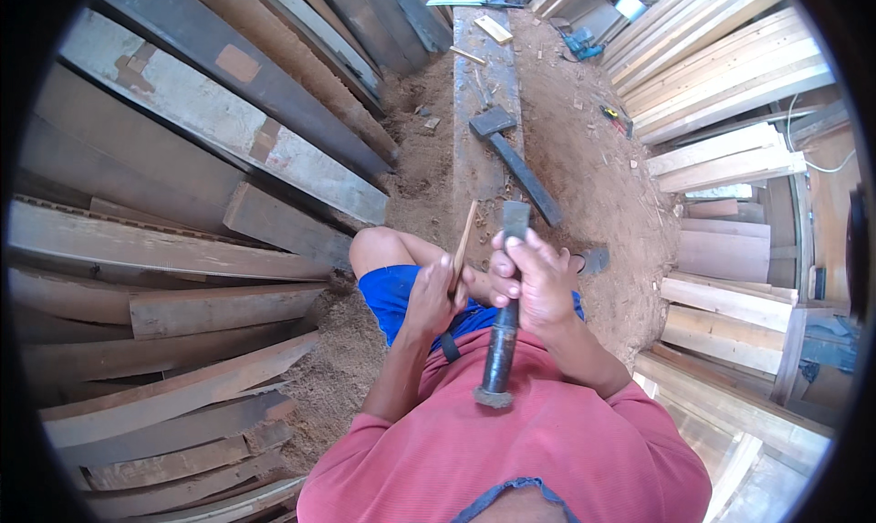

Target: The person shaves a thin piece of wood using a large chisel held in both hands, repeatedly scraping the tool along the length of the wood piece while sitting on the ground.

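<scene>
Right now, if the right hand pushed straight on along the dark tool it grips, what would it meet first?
Probably the long grey wooden beam ahead. The right hand points the dark chisel-like tool forward toward it, short of the dark mallet lying there, though depth is unclear.

The person sits astride a long beam [476,149] that runs forward from the knees. The left hand [431,295] holds a thin wooden strip [464,245] upright; just to its right, the right hand [531,281] grips a chisel [504,327]. Ahead on the beam lies a mallet [516,162], its handle angled to the right. Stacked planks [173,249] lie left; more boards [721,94] lean right. Sawdust floor [593,176] flanks the beam.
</scene>
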A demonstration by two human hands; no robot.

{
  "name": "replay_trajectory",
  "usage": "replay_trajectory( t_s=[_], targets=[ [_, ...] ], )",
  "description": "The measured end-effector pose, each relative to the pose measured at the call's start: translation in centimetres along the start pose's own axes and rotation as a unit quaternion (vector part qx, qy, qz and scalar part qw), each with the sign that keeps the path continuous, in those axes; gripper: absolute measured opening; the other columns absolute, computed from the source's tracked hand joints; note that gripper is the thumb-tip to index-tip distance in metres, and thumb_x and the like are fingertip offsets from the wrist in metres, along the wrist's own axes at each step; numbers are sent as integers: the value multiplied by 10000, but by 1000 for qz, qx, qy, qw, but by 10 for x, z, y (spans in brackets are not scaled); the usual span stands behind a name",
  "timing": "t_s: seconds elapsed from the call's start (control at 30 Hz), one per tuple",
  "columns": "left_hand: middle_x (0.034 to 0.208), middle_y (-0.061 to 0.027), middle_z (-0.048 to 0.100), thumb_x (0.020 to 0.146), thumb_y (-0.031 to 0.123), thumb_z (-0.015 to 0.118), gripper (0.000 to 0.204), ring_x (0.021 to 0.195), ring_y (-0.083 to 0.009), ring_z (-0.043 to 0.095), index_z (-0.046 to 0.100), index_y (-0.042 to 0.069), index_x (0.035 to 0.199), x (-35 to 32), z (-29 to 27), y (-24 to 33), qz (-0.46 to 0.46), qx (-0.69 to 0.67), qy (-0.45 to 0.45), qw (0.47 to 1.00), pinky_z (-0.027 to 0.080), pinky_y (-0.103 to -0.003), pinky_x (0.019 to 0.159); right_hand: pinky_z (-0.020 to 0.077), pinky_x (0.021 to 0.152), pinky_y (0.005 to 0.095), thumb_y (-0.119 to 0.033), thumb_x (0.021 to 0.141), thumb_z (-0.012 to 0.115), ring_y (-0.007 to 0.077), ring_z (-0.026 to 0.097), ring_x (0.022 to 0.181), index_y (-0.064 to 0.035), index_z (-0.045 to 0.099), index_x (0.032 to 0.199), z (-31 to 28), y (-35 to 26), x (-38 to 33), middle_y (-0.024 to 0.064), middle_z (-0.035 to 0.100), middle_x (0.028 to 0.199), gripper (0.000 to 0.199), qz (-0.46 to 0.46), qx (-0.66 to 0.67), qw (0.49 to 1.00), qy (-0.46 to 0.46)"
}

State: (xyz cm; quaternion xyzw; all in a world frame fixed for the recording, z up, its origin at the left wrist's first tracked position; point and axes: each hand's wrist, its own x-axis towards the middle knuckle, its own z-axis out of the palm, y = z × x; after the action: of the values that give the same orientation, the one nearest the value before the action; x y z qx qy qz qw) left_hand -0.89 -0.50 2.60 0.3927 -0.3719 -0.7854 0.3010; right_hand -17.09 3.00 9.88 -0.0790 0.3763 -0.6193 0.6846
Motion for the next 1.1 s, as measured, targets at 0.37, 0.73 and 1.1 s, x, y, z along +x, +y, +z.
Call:
replay_trajectory(
  t_s=[0.37, 0.73, 1.1],
  targets=[
    [661, 74, 465, 1048, 349, 387, 342, 572, -25, 395, 523, 121, 833, 34, -1, 42, 68, 58, -8, 996, 346, -217, 497, 407, 432, 243, -219, 1002, 436, 48, 377, 445, -63, 487, 994, 27, 30, -5, -18, 436, 654, 165, 114, -28, 989, -88],
    [531, 23, 387, 1034, 427, 369, 456, 421, -61, 303, 598, 36, 980, -25, -19, -15, -12, -105, -55, 993, 238, -241, 411, 389, 408, 214, -250, 1002, 481, 51, 426, 474, -50, 496, 1066, 6, -2, -9, -3, 457, 641, 211, -59, -102, 993, -4],
    [574, 33, 395, 1050, 366, 345, 380, 488, -68, 330, 557, 59, 980, -1, 8, 16, 25, -41, -123, 991, 258, -230, 463, 383, 419, 205, -201, 984, 514, 26, 422, 489, -54, 532, 1022, -4, -9, 29, -23, 491, 670, 152, -100, -247, 964, -11]
  ],
)
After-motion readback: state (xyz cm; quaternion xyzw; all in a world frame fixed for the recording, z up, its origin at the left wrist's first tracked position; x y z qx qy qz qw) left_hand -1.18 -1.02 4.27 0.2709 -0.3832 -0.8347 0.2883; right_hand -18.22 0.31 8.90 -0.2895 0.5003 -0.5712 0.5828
